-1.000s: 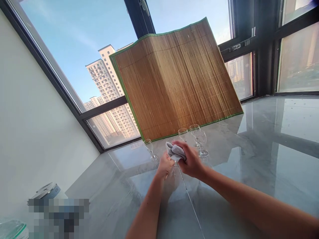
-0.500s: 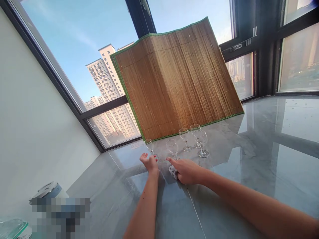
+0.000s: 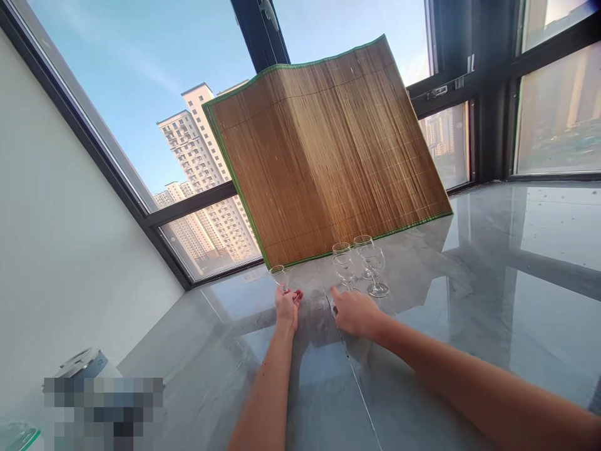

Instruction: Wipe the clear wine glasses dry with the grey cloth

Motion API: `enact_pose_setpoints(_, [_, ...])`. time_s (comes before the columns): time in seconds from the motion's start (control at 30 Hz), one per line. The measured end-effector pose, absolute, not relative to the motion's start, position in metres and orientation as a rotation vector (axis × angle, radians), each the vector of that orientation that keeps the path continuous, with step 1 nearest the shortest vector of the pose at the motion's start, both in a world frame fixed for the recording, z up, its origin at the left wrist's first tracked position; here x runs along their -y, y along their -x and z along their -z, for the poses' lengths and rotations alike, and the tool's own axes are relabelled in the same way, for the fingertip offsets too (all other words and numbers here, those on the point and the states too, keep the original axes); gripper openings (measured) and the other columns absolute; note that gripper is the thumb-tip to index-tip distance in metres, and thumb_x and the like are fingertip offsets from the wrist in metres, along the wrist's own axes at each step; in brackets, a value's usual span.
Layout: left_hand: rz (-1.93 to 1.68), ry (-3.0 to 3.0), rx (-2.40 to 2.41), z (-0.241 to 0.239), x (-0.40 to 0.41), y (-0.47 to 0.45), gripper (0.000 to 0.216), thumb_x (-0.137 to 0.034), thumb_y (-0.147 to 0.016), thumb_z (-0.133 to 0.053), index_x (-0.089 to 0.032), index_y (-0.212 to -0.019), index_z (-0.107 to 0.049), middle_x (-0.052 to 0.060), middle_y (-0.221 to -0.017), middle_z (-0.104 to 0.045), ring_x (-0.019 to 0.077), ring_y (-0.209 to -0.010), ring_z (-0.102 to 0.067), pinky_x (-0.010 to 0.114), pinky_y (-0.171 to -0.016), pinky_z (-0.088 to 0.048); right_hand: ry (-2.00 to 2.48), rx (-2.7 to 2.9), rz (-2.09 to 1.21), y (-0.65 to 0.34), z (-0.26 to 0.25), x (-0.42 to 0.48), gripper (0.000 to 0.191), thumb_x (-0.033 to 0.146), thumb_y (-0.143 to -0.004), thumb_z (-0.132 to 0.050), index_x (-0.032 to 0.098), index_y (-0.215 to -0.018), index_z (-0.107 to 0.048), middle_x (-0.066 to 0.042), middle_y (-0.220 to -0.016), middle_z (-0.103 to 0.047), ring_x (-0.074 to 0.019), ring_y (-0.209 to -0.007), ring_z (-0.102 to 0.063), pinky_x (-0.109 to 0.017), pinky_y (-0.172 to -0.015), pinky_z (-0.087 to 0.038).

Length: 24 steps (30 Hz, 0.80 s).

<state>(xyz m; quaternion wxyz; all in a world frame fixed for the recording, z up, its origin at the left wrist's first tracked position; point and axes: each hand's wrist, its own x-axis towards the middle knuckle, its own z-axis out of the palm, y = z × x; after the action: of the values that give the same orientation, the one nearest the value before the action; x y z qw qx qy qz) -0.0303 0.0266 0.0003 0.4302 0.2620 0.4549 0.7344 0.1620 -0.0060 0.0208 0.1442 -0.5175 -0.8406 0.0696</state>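
Note:
My left hand (image 3: pixel 288 307) is closed around the lower part of a clear stemmed wine glass (image 3: pixel 278 275), which stands apart on the left. The fingers hide its foot. My right hand (image 3: pixel 357 313) is curled low over the counter, its index finger pointing forward. A white cloth was bunched in it a moment ago; now it is almost wholly hidden by the fingers. Just beyond that hand, a wine glass (image 3: pixel 345 270) has its base covered by the knuckles. Beside it stands another wine glass (image 3: pixel 374 263), among several clustered upright.
A bamboo mat (image 3: pixel 328 156) with green edging leans against the window behind the glasses. The grey marble-look counter (image 3: pixel 211 363) is glossy and reflective. At the lower left sit a pale round-lidded container (image 3: pixel 89 363), partly blurred out, and a clear green-rimmed container (image 3: pixel 19 435).
The wine glass in front of my right hand has shifted right, up against the cluster. My left hand has gone from open-palmed to closed on its glass. The white cloth has dropped from sight.

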Motion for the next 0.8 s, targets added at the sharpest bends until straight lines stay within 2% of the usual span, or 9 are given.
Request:
enact_pose_setpoints(0.2, [-1.767, -0.666, -1.189, -0.002, -0.024, 0.017, 0.045, -0.003, -0.061, -0.053, -0.023, -0.099, -0.041, -0.003, -0.077, -0.047, 0.0088, -0.062, -0.058, 0.02, -0.056, -0.049, 1.582, 2.349, -0.218, -0.164, -0.022, 0.003, 0.046, 0.017, -0.077, -0.051, 0.017, -0.123, -0.053, -0.015, -0.09, -0.071, -0.031, -0.086, -0.068, -0.034, -0.066, -0.046])
enact_pose_setpoints(0.33, [-1.743, -0.705, -1.22, -0.003, -0.021, 0.008, 0.038, -0.007, -0.062, -0.052, -0.023, -0.095, -0.04, -0.004, -0.074, -0.046, 0.0092, -0.06, -0.057, 0.022, -0.057, -0.05, 1.632, 2.326, -0.227, -0.164, -0.023, 0.003, 0.053, 0.015, -0.075, -0.052, 0.015, -0.128, -0.05, -0.017, -0.092, -0.071, -0.0334, -0.089, -0.068, -0.036, -0.066, -0.047])
enact_pose_setpoints(0.5, [-1.732, -0.797, -1.28, -0.003, -0.017, 0.005, 0.031, -0.012, -0.065, -0.055, -0.022, -0.092, -0.041, -0.003, -0.078, -0.05, 0.0105, -0.061, -0.058, 0.026, -0.059, -0.051, 1.601, 2.34, -0.221, -0.165, -0.024, 0.003, 0.053, 0.017, -0.077, -0.051, 0.014, -0.129, -0.048, -0.017, -0.091, -0.071, -0.0331, -0.086, -0.068, -0.036, -0.066, -0.045])
enact_pose_setpoints(0.67, [-1.722, -0.893, -1.39, 0.0, -0.018, 0.005, 0.024, -0.017, -0.07, -0.055, -0.021, -0.09, -0.042, -0.002, -0.075, -0.052, 0.0112, -0.06, -0.058, 0.027, -0.06, -0.049, 1.448, 2.312, -0.231, -0.162, -0.035, 0.01, 0.062, 0.02, -0.083, -0.046, 0.017, -0.144, -0.034, -0.015, -0.1, -0.071, -0.0278, -0.086, -0.067, -0.031, -0.068, -0.04])
enact_pose_setpoints(0.8, [-1.75, -1.036, -1.557, 0.004, -0.02, 0.006, 0.018, -0.016, -0.073, -0.054, -0.021, -0.088, -0.044, -0.002, -0.074, -0.051, 0.0121, -0.06, -0.056, 0.028, -0.06, -0.046, 1.206, 2.268, -0.247, -0.16, -0.042, 0.016, 0.072, 0.018, -0.082, -0.045, 0.021, -0.15, -0.02, -0.01, -0.106, -0.07, -0.0226, -0.08, -0.065, -0.028, -0.065, -0.034])
